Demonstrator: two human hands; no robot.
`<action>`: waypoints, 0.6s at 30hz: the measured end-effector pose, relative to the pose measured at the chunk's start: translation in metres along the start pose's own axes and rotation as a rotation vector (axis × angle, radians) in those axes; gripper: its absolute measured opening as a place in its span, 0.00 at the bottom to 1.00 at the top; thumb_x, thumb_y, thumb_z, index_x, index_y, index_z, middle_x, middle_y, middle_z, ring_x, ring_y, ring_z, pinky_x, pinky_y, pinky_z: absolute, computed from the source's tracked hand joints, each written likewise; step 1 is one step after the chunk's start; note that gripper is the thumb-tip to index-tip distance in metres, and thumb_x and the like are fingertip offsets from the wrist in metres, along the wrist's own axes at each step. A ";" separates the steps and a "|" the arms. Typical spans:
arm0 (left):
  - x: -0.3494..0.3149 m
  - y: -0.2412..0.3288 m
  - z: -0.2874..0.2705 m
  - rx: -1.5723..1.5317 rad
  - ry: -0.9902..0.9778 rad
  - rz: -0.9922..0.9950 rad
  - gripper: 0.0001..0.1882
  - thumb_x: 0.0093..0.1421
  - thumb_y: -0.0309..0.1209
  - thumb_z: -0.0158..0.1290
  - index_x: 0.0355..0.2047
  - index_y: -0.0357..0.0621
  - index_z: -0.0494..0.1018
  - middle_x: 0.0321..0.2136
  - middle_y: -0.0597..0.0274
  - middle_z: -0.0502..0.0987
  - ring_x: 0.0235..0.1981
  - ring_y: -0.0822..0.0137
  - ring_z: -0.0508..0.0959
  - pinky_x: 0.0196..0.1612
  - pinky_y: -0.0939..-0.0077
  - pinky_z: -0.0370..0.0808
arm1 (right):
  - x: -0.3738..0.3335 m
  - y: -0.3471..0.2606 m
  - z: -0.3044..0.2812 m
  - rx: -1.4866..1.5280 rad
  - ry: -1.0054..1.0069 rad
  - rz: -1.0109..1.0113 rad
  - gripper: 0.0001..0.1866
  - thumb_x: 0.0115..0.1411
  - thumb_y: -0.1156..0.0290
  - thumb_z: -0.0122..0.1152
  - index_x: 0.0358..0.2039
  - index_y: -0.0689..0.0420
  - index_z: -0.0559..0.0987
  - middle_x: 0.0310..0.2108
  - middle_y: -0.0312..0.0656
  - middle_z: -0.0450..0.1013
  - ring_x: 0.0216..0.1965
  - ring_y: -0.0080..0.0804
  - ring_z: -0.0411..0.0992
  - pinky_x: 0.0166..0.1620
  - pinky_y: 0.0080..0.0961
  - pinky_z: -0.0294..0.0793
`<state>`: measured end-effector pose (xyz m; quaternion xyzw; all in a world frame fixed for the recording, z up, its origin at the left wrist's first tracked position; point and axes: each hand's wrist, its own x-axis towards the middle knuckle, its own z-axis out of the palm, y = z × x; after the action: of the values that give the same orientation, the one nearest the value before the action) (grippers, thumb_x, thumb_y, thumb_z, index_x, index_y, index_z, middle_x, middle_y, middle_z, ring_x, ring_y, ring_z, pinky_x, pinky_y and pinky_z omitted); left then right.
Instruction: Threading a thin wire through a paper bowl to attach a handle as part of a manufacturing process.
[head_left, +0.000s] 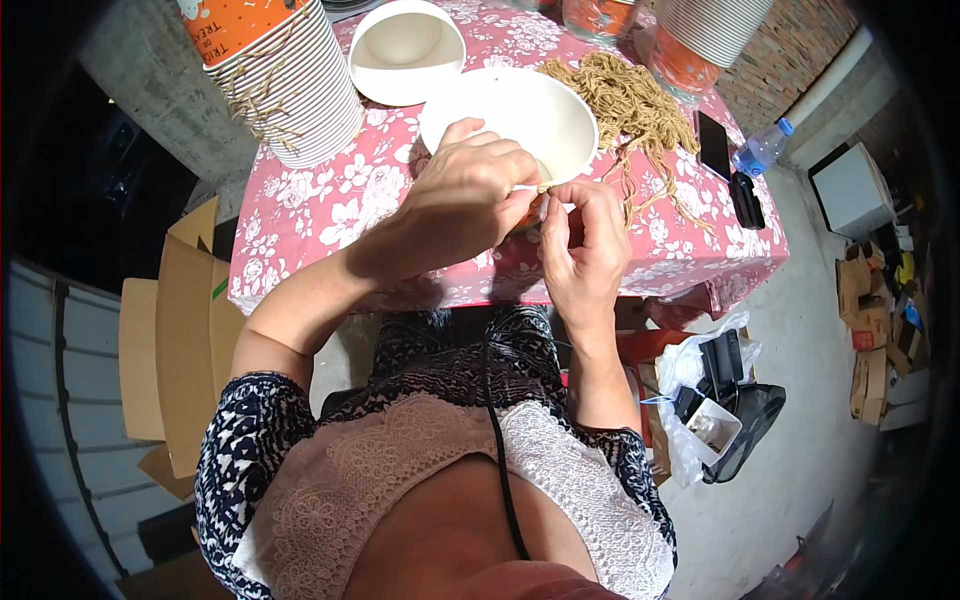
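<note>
A white paper bucket [562, 118] lies tipped on the table with its pale inside showing, and a sliver of orange print is visible by my fingers. At its near rim, a short bit of tan cord [543, 188] sits between my two hands. My left hand [462, 188] reaches across the bucket's near side, thumb and fingers pinched at the cord. Just to the right, my right hand [588, 240] pinches at the same spot, its thumb and forefinger together. The cord's ends are hidden by my fingers.
A tall stack of buckets [300, 100] with cord handles stands at the left, beside another white bucket [408, 48]. A tangled heap of tan cord [625, 100] lies to the right, near a phone [712, 145], a black case [746, 201] and a water bottle [762, 150].
</note>
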<state>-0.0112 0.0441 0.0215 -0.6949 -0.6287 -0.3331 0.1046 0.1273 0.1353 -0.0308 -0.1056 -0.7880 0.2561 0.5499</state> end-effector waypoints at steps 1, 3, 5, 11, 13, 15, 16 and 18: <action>0.000 0.000 0.000 0.021 -0.003 0.006 0.03 0.55 0.25 0.57 0.28 0.39 0.77 0.27 0.56 0.79 0.35 0.56 0.80 0.57 0.46 0.65 | 0.000 -0.001 0.001 0.004 0.013 0.026 0.07 0.56 0.85 0.60 0.35 0.65 0.75 0.33 0.47 0.73 0.32 0.38 0.74 0.36 0.30 0.74; 0.000 0.000 0.000 0.031 -0.005 0.014 0.03 0.55 0.25 0.57 0.29 0.39 0.77 0.27 0.56 0.79 0.36 0.56 0.80 0.57 0.46 0.65 | 0.001 -0.001 0.001 0.006 0.026 0.051 0.05 0.57 0.85 0.60 0.35 0.65 0.75 0.32 0.46 0.73 0.32 0.36 0.74 0.37 0.29 0.74; 0.000 0.001 0.000 0.043 -0.007 0.021 0.03 0.55 0.25 0.58 0.30 0.39 0.77 0.28 0.56 0.79 0.36 0.56 0.80 0.57 0.46 0.65 | 0.001 0.000 0.001 -0.038 0.037 0.017 0.08 0.55 0.86 0.60 0.36 0.65 0.74 0.33 0.49 0.72 0.32 0.43 0.75 0.34 0.32 0.75; -0.001 0.000 0.002 0.084 0.011 0.050 0.05 0.55 0.25 0.58 0.32 0.39 0.78 0.28 0.56 0.79 0.37 0.58 0.80 0.57 0.46 0.66 | 0.004 -0.002 0.002 -0.041 0.031 0.016 0.08 0.55 0.86 0.60 0.36 0.65 0.75 0.32 0.49 0.72 0.32 0.43 0.74 0.34 0.33 0.75; -0.001 0.000 0.003 0.081 0.031 0.054 0.04 0.55 0.24 0.58 0.31 0.38 0.77 0.28 0.57 0.78 0.35 0.58 0.79 0.61 0.49 0.64 | 0.004 -0.002 0.002 -0.048 0.031 0.006 0.09 0.55 0.86 0.60 0.37 0.65 0.75 0.32 0.49 0.72 0.32 0.43 0.74 0.34 0.33 0.75; -0.001 0.000 0.003 0.084 0.025 0.048 0.04 0.55 0.24 0.58 0.32 0.38 0.77 0.28 0.57 0.78 0.35 0.58 0.79 0.60 0.49 0.64 | 0.005 -0.002 0.003 -0.057 0.031 -0.004 0.09 0.55 0.86 0.60 0.37 0.65 0.75 0.32 0.49 0.72 0.32 0.43 0.74 0.34 0.34 0.75; -0.001 0.000 0.003 0.087 0.018 0.044 0.05 0.55 0.24 0.58 0.32 0.38 0.77 0.29 0.57 0.78 0.36 0.58 0.79 0.60 0.49 0.64 | 0.005 -0.002 0.003 -0.061 0.031 -0.003 0.09 0.55 0.86 0.60 0.37 0.65 0.75 0.32 0.49 0.72 0.32 0.43 0.74 0.34 0.34 0.75; -0.001 0.000 0.003 0.087 0.018 0.048 0.05 0.55 0.24 0.57 0.33 0.38 0.77 0.29 0.57 0.78 0.36 0.58 0.79 0.60 0.49 0.64 | 0.006 -0.003 0.004 -0.065 0.030 -0.001 0.10 0.54 0.86 0.60 0.37 0.65 0.75 0.32 0.49 0.72 0.32 0.43 0.74 0.34 0.34 0.75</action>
<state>-0.0106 0.0447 0.0187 -0.7017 -0.6246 -0.3088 0.1483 0.1222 0.1345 -0.0257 -0.1267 -0.7877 0.2284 0.5580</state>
